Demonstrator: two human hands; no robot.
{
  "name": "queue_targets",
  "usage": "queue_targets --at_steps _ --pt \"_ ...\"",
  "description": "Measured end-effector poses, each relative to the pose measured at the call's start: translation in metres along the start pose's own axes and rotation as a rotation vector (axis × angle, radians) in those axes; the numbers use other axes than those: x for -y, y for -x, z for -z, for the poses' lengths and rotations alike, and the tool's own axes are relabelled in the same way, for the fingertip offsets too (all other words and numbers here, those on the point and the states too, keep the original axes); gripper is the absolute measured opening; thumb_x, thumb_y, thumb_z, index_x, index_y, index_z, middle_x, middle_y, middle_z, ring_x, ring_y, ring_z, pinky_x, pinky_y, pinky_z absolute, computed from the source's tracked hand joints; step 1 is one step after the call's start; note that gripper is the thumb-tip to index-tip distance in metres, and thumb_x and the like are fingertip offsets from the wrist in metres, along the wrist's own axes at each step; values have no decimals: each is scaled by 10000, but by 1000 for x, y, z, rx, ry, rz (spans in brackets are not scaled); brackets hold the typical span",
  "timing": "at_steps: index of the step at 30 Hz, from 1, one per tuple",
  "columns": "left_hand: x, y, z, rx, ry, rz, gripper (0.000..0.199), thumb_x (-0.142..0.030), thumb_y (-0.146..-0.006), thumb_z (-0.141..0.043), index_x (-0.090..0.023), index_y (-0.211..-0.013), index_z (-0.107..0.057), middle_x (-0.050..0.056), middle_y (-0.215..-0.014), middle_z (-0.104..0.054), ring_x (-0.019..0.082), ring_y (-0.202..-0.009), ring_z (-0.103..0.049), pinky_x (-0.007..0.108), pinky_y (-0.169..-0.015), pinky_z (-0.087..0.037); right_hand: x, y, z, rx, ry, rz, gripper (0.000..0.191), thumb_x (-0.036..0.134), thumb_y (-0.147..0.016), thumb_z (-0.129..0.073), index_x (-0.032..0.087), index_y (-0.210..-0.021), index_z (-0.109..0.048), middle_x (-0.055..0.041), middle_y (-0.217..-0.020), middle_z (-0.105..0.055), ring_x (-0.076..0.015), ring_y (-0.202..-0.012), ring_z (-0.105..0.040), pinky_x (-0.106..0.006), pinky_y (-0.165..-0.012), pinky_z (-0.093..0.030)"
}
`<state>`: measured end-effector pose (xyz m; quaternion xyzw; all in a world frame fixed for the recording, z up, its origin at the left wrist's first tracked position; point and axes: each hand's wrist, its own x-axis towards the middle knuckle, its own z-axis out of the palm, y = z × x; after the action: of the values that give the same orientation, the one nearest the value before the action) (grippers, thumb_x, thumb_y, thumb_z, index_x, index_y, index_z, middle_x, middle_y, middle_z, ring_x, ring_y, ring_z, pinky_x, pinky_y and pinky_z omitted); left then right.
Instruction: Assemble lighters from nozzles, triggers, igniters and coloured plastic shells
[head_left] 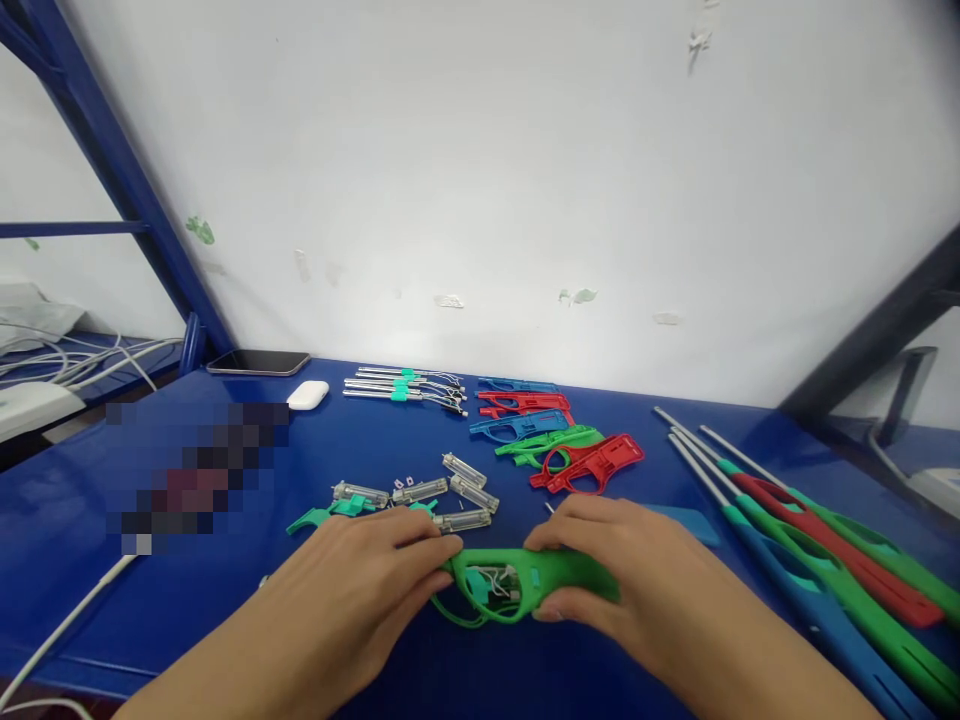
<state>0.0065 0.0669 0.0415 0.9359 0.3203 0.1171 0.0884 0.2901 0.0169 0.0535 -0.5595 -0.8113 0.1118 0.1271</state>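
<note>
Both my hands grip a green utility lighter casing (pixel 534 582) above the near part of the blue table. My left hand (pixel 382 565) pinches its left end, and my right hand (pixel 611 555) holds its right part between thumb and fingers. Through the trigger opening show a teal piece, white wires and some small parts. Just beyond my left hand lie several clear lighter fuel tanks (pixel 420 490) and teal triggers (pixel 311 518). A blue flat piece (pixel 686 522) lies partly hidden behind my right hand.
Metal lighter tubes with wires (pixel 397 385) lie at the back, beside red, blue and green casing halves (pixel 592 462). Several assembled lighters (pixel 817 560) lie at right. A phone (pixel 259 362), a white earphone case (pixel 307 395) and a cable (pixel 71 625) are at left; a wall (pixel 510 180) stands behind.
</note>
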Motion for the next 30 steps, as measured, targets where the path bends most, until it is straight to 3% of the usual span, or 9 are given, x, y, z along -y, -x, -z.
queue_targets --at_steps 3,10,17,21,24,27,30 --pt "0 1 3 -7 19 17 213 -261 -1124 -491 -363 -1156 -675 -57 -1164 -757 208 -1002 -732 350 -849 -527 0 1 -6 26 -21 4 341 277 -906 -856 364 -1212 -734 9 -1234 -757 -292 -1162 -731 -373 -832 -623" --pt "2 2 1 25 -9 56 279 -128 -1047 -601 -370 -1170 -666 -75 -1170 -755 217 -1038 -718 358 -879 -499 2 4 -6 58 -65 51 422 183 -929 -818 425 -1254 -696 71 -1242 -741 -204 -1101 -739 -341 -937 -596" --pt "1 4 -4 84 -90 64 244 -139 -1029 -647 -345 -1154 -679 -44 -1262 -726 237 -1153 -683 411 -1008 -516 7 -11 -6 80 -64 102 290 95 -865 -844 317 -1043 -787 35 -1123 -801 -224 -965 -779 -324 -850 -609" --pt "3 11 -15 119 -119 46 370 -73 -999 -644 -371 -1217 -666 -43 -1347 -702 257 -1248 -658 465 -1085 -502 5 -14 -9 46 -46 123 361 65 -818 -864 321 -1064 -798 47 -1039 -807 -200 -893 -784 -286 -818 -609" --pt "6 14 -23 112 -146 93 435 -20 -964 -630 -364 -1230 -663 -31 -1340 -707 278 -1276 -658 533 -1144 -480 5 -17 -10 33 -47 157 253 71 -844 -821 297 -953 -794 49 -943 -802 -184 -854 -786 -258 -812 -609" --pt "8 13 -21 93 -161 87 491 -2 -944 -597 -365 -1269 -654 -21 -1285 -727 284 -1272 -670 528 -1107 -524 6 -16 -7 28 -41 176 214 83 -845 -822 289 -889 -779 55 -925 -806 -180 -851 -795 -241 -810 -618" --pt "7 8 -10 11 -182 57 510 24 -927 -502 -330 -1251 -675 10 -1258 -742 261 -1177 -720 433 -975 -596 3 -10 -2 16 -48 186 293 127 -836 -866 336 -1026 -790 76 -1042 -822 -180 -931 -805 -228 -843 -632"
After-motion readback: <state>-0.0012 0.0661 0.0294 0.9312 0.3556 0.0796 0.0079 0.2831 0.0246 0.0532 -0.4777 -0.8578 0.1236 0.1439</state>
